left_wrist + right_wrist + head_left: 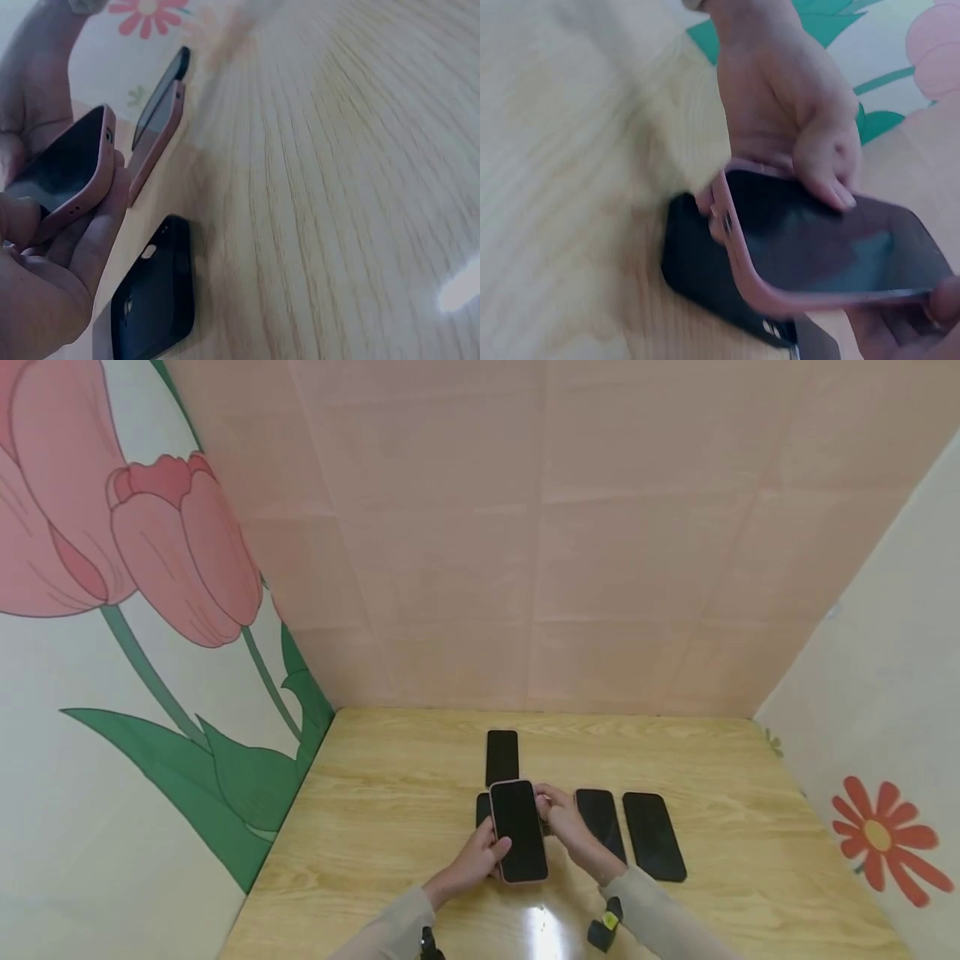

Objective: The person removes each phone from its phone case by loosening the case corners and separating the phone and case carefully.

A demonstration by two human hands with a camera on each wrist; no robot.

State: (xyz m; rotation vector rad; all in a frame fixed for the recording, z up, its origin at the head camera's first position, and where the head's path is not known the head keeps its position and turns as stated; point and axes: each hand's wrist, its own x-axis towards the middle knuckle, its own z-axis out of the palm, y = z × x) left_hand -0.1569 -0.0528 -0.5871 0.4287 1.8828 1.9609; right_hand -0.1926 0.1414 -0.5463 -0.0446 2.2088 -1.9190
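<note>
My left hand (474, 855) grips a phone in a pink case (519, 832), its dark screen facing up, with the thumb over the screen's near left side. At the phone's upper right corner, my right hand (567, 824) pinches the edge of the case; its fingertips (946, 298) show in the right wrist view. Below the held phone, a black phone case (154, 289) lies on the table, mostly hidden in the head view. In the right wrist view the pink rim runs around the dark screen.
A black phone (502, 757) lies farther back on the wooden table (390, 777). To the right lie a pink-edged dark phone (602, 818), partly behind the right forearm, and another black phone (655, 835). Flower-printed walls flank the table; a pink sheet (525, 543) hangs behind.
</note>
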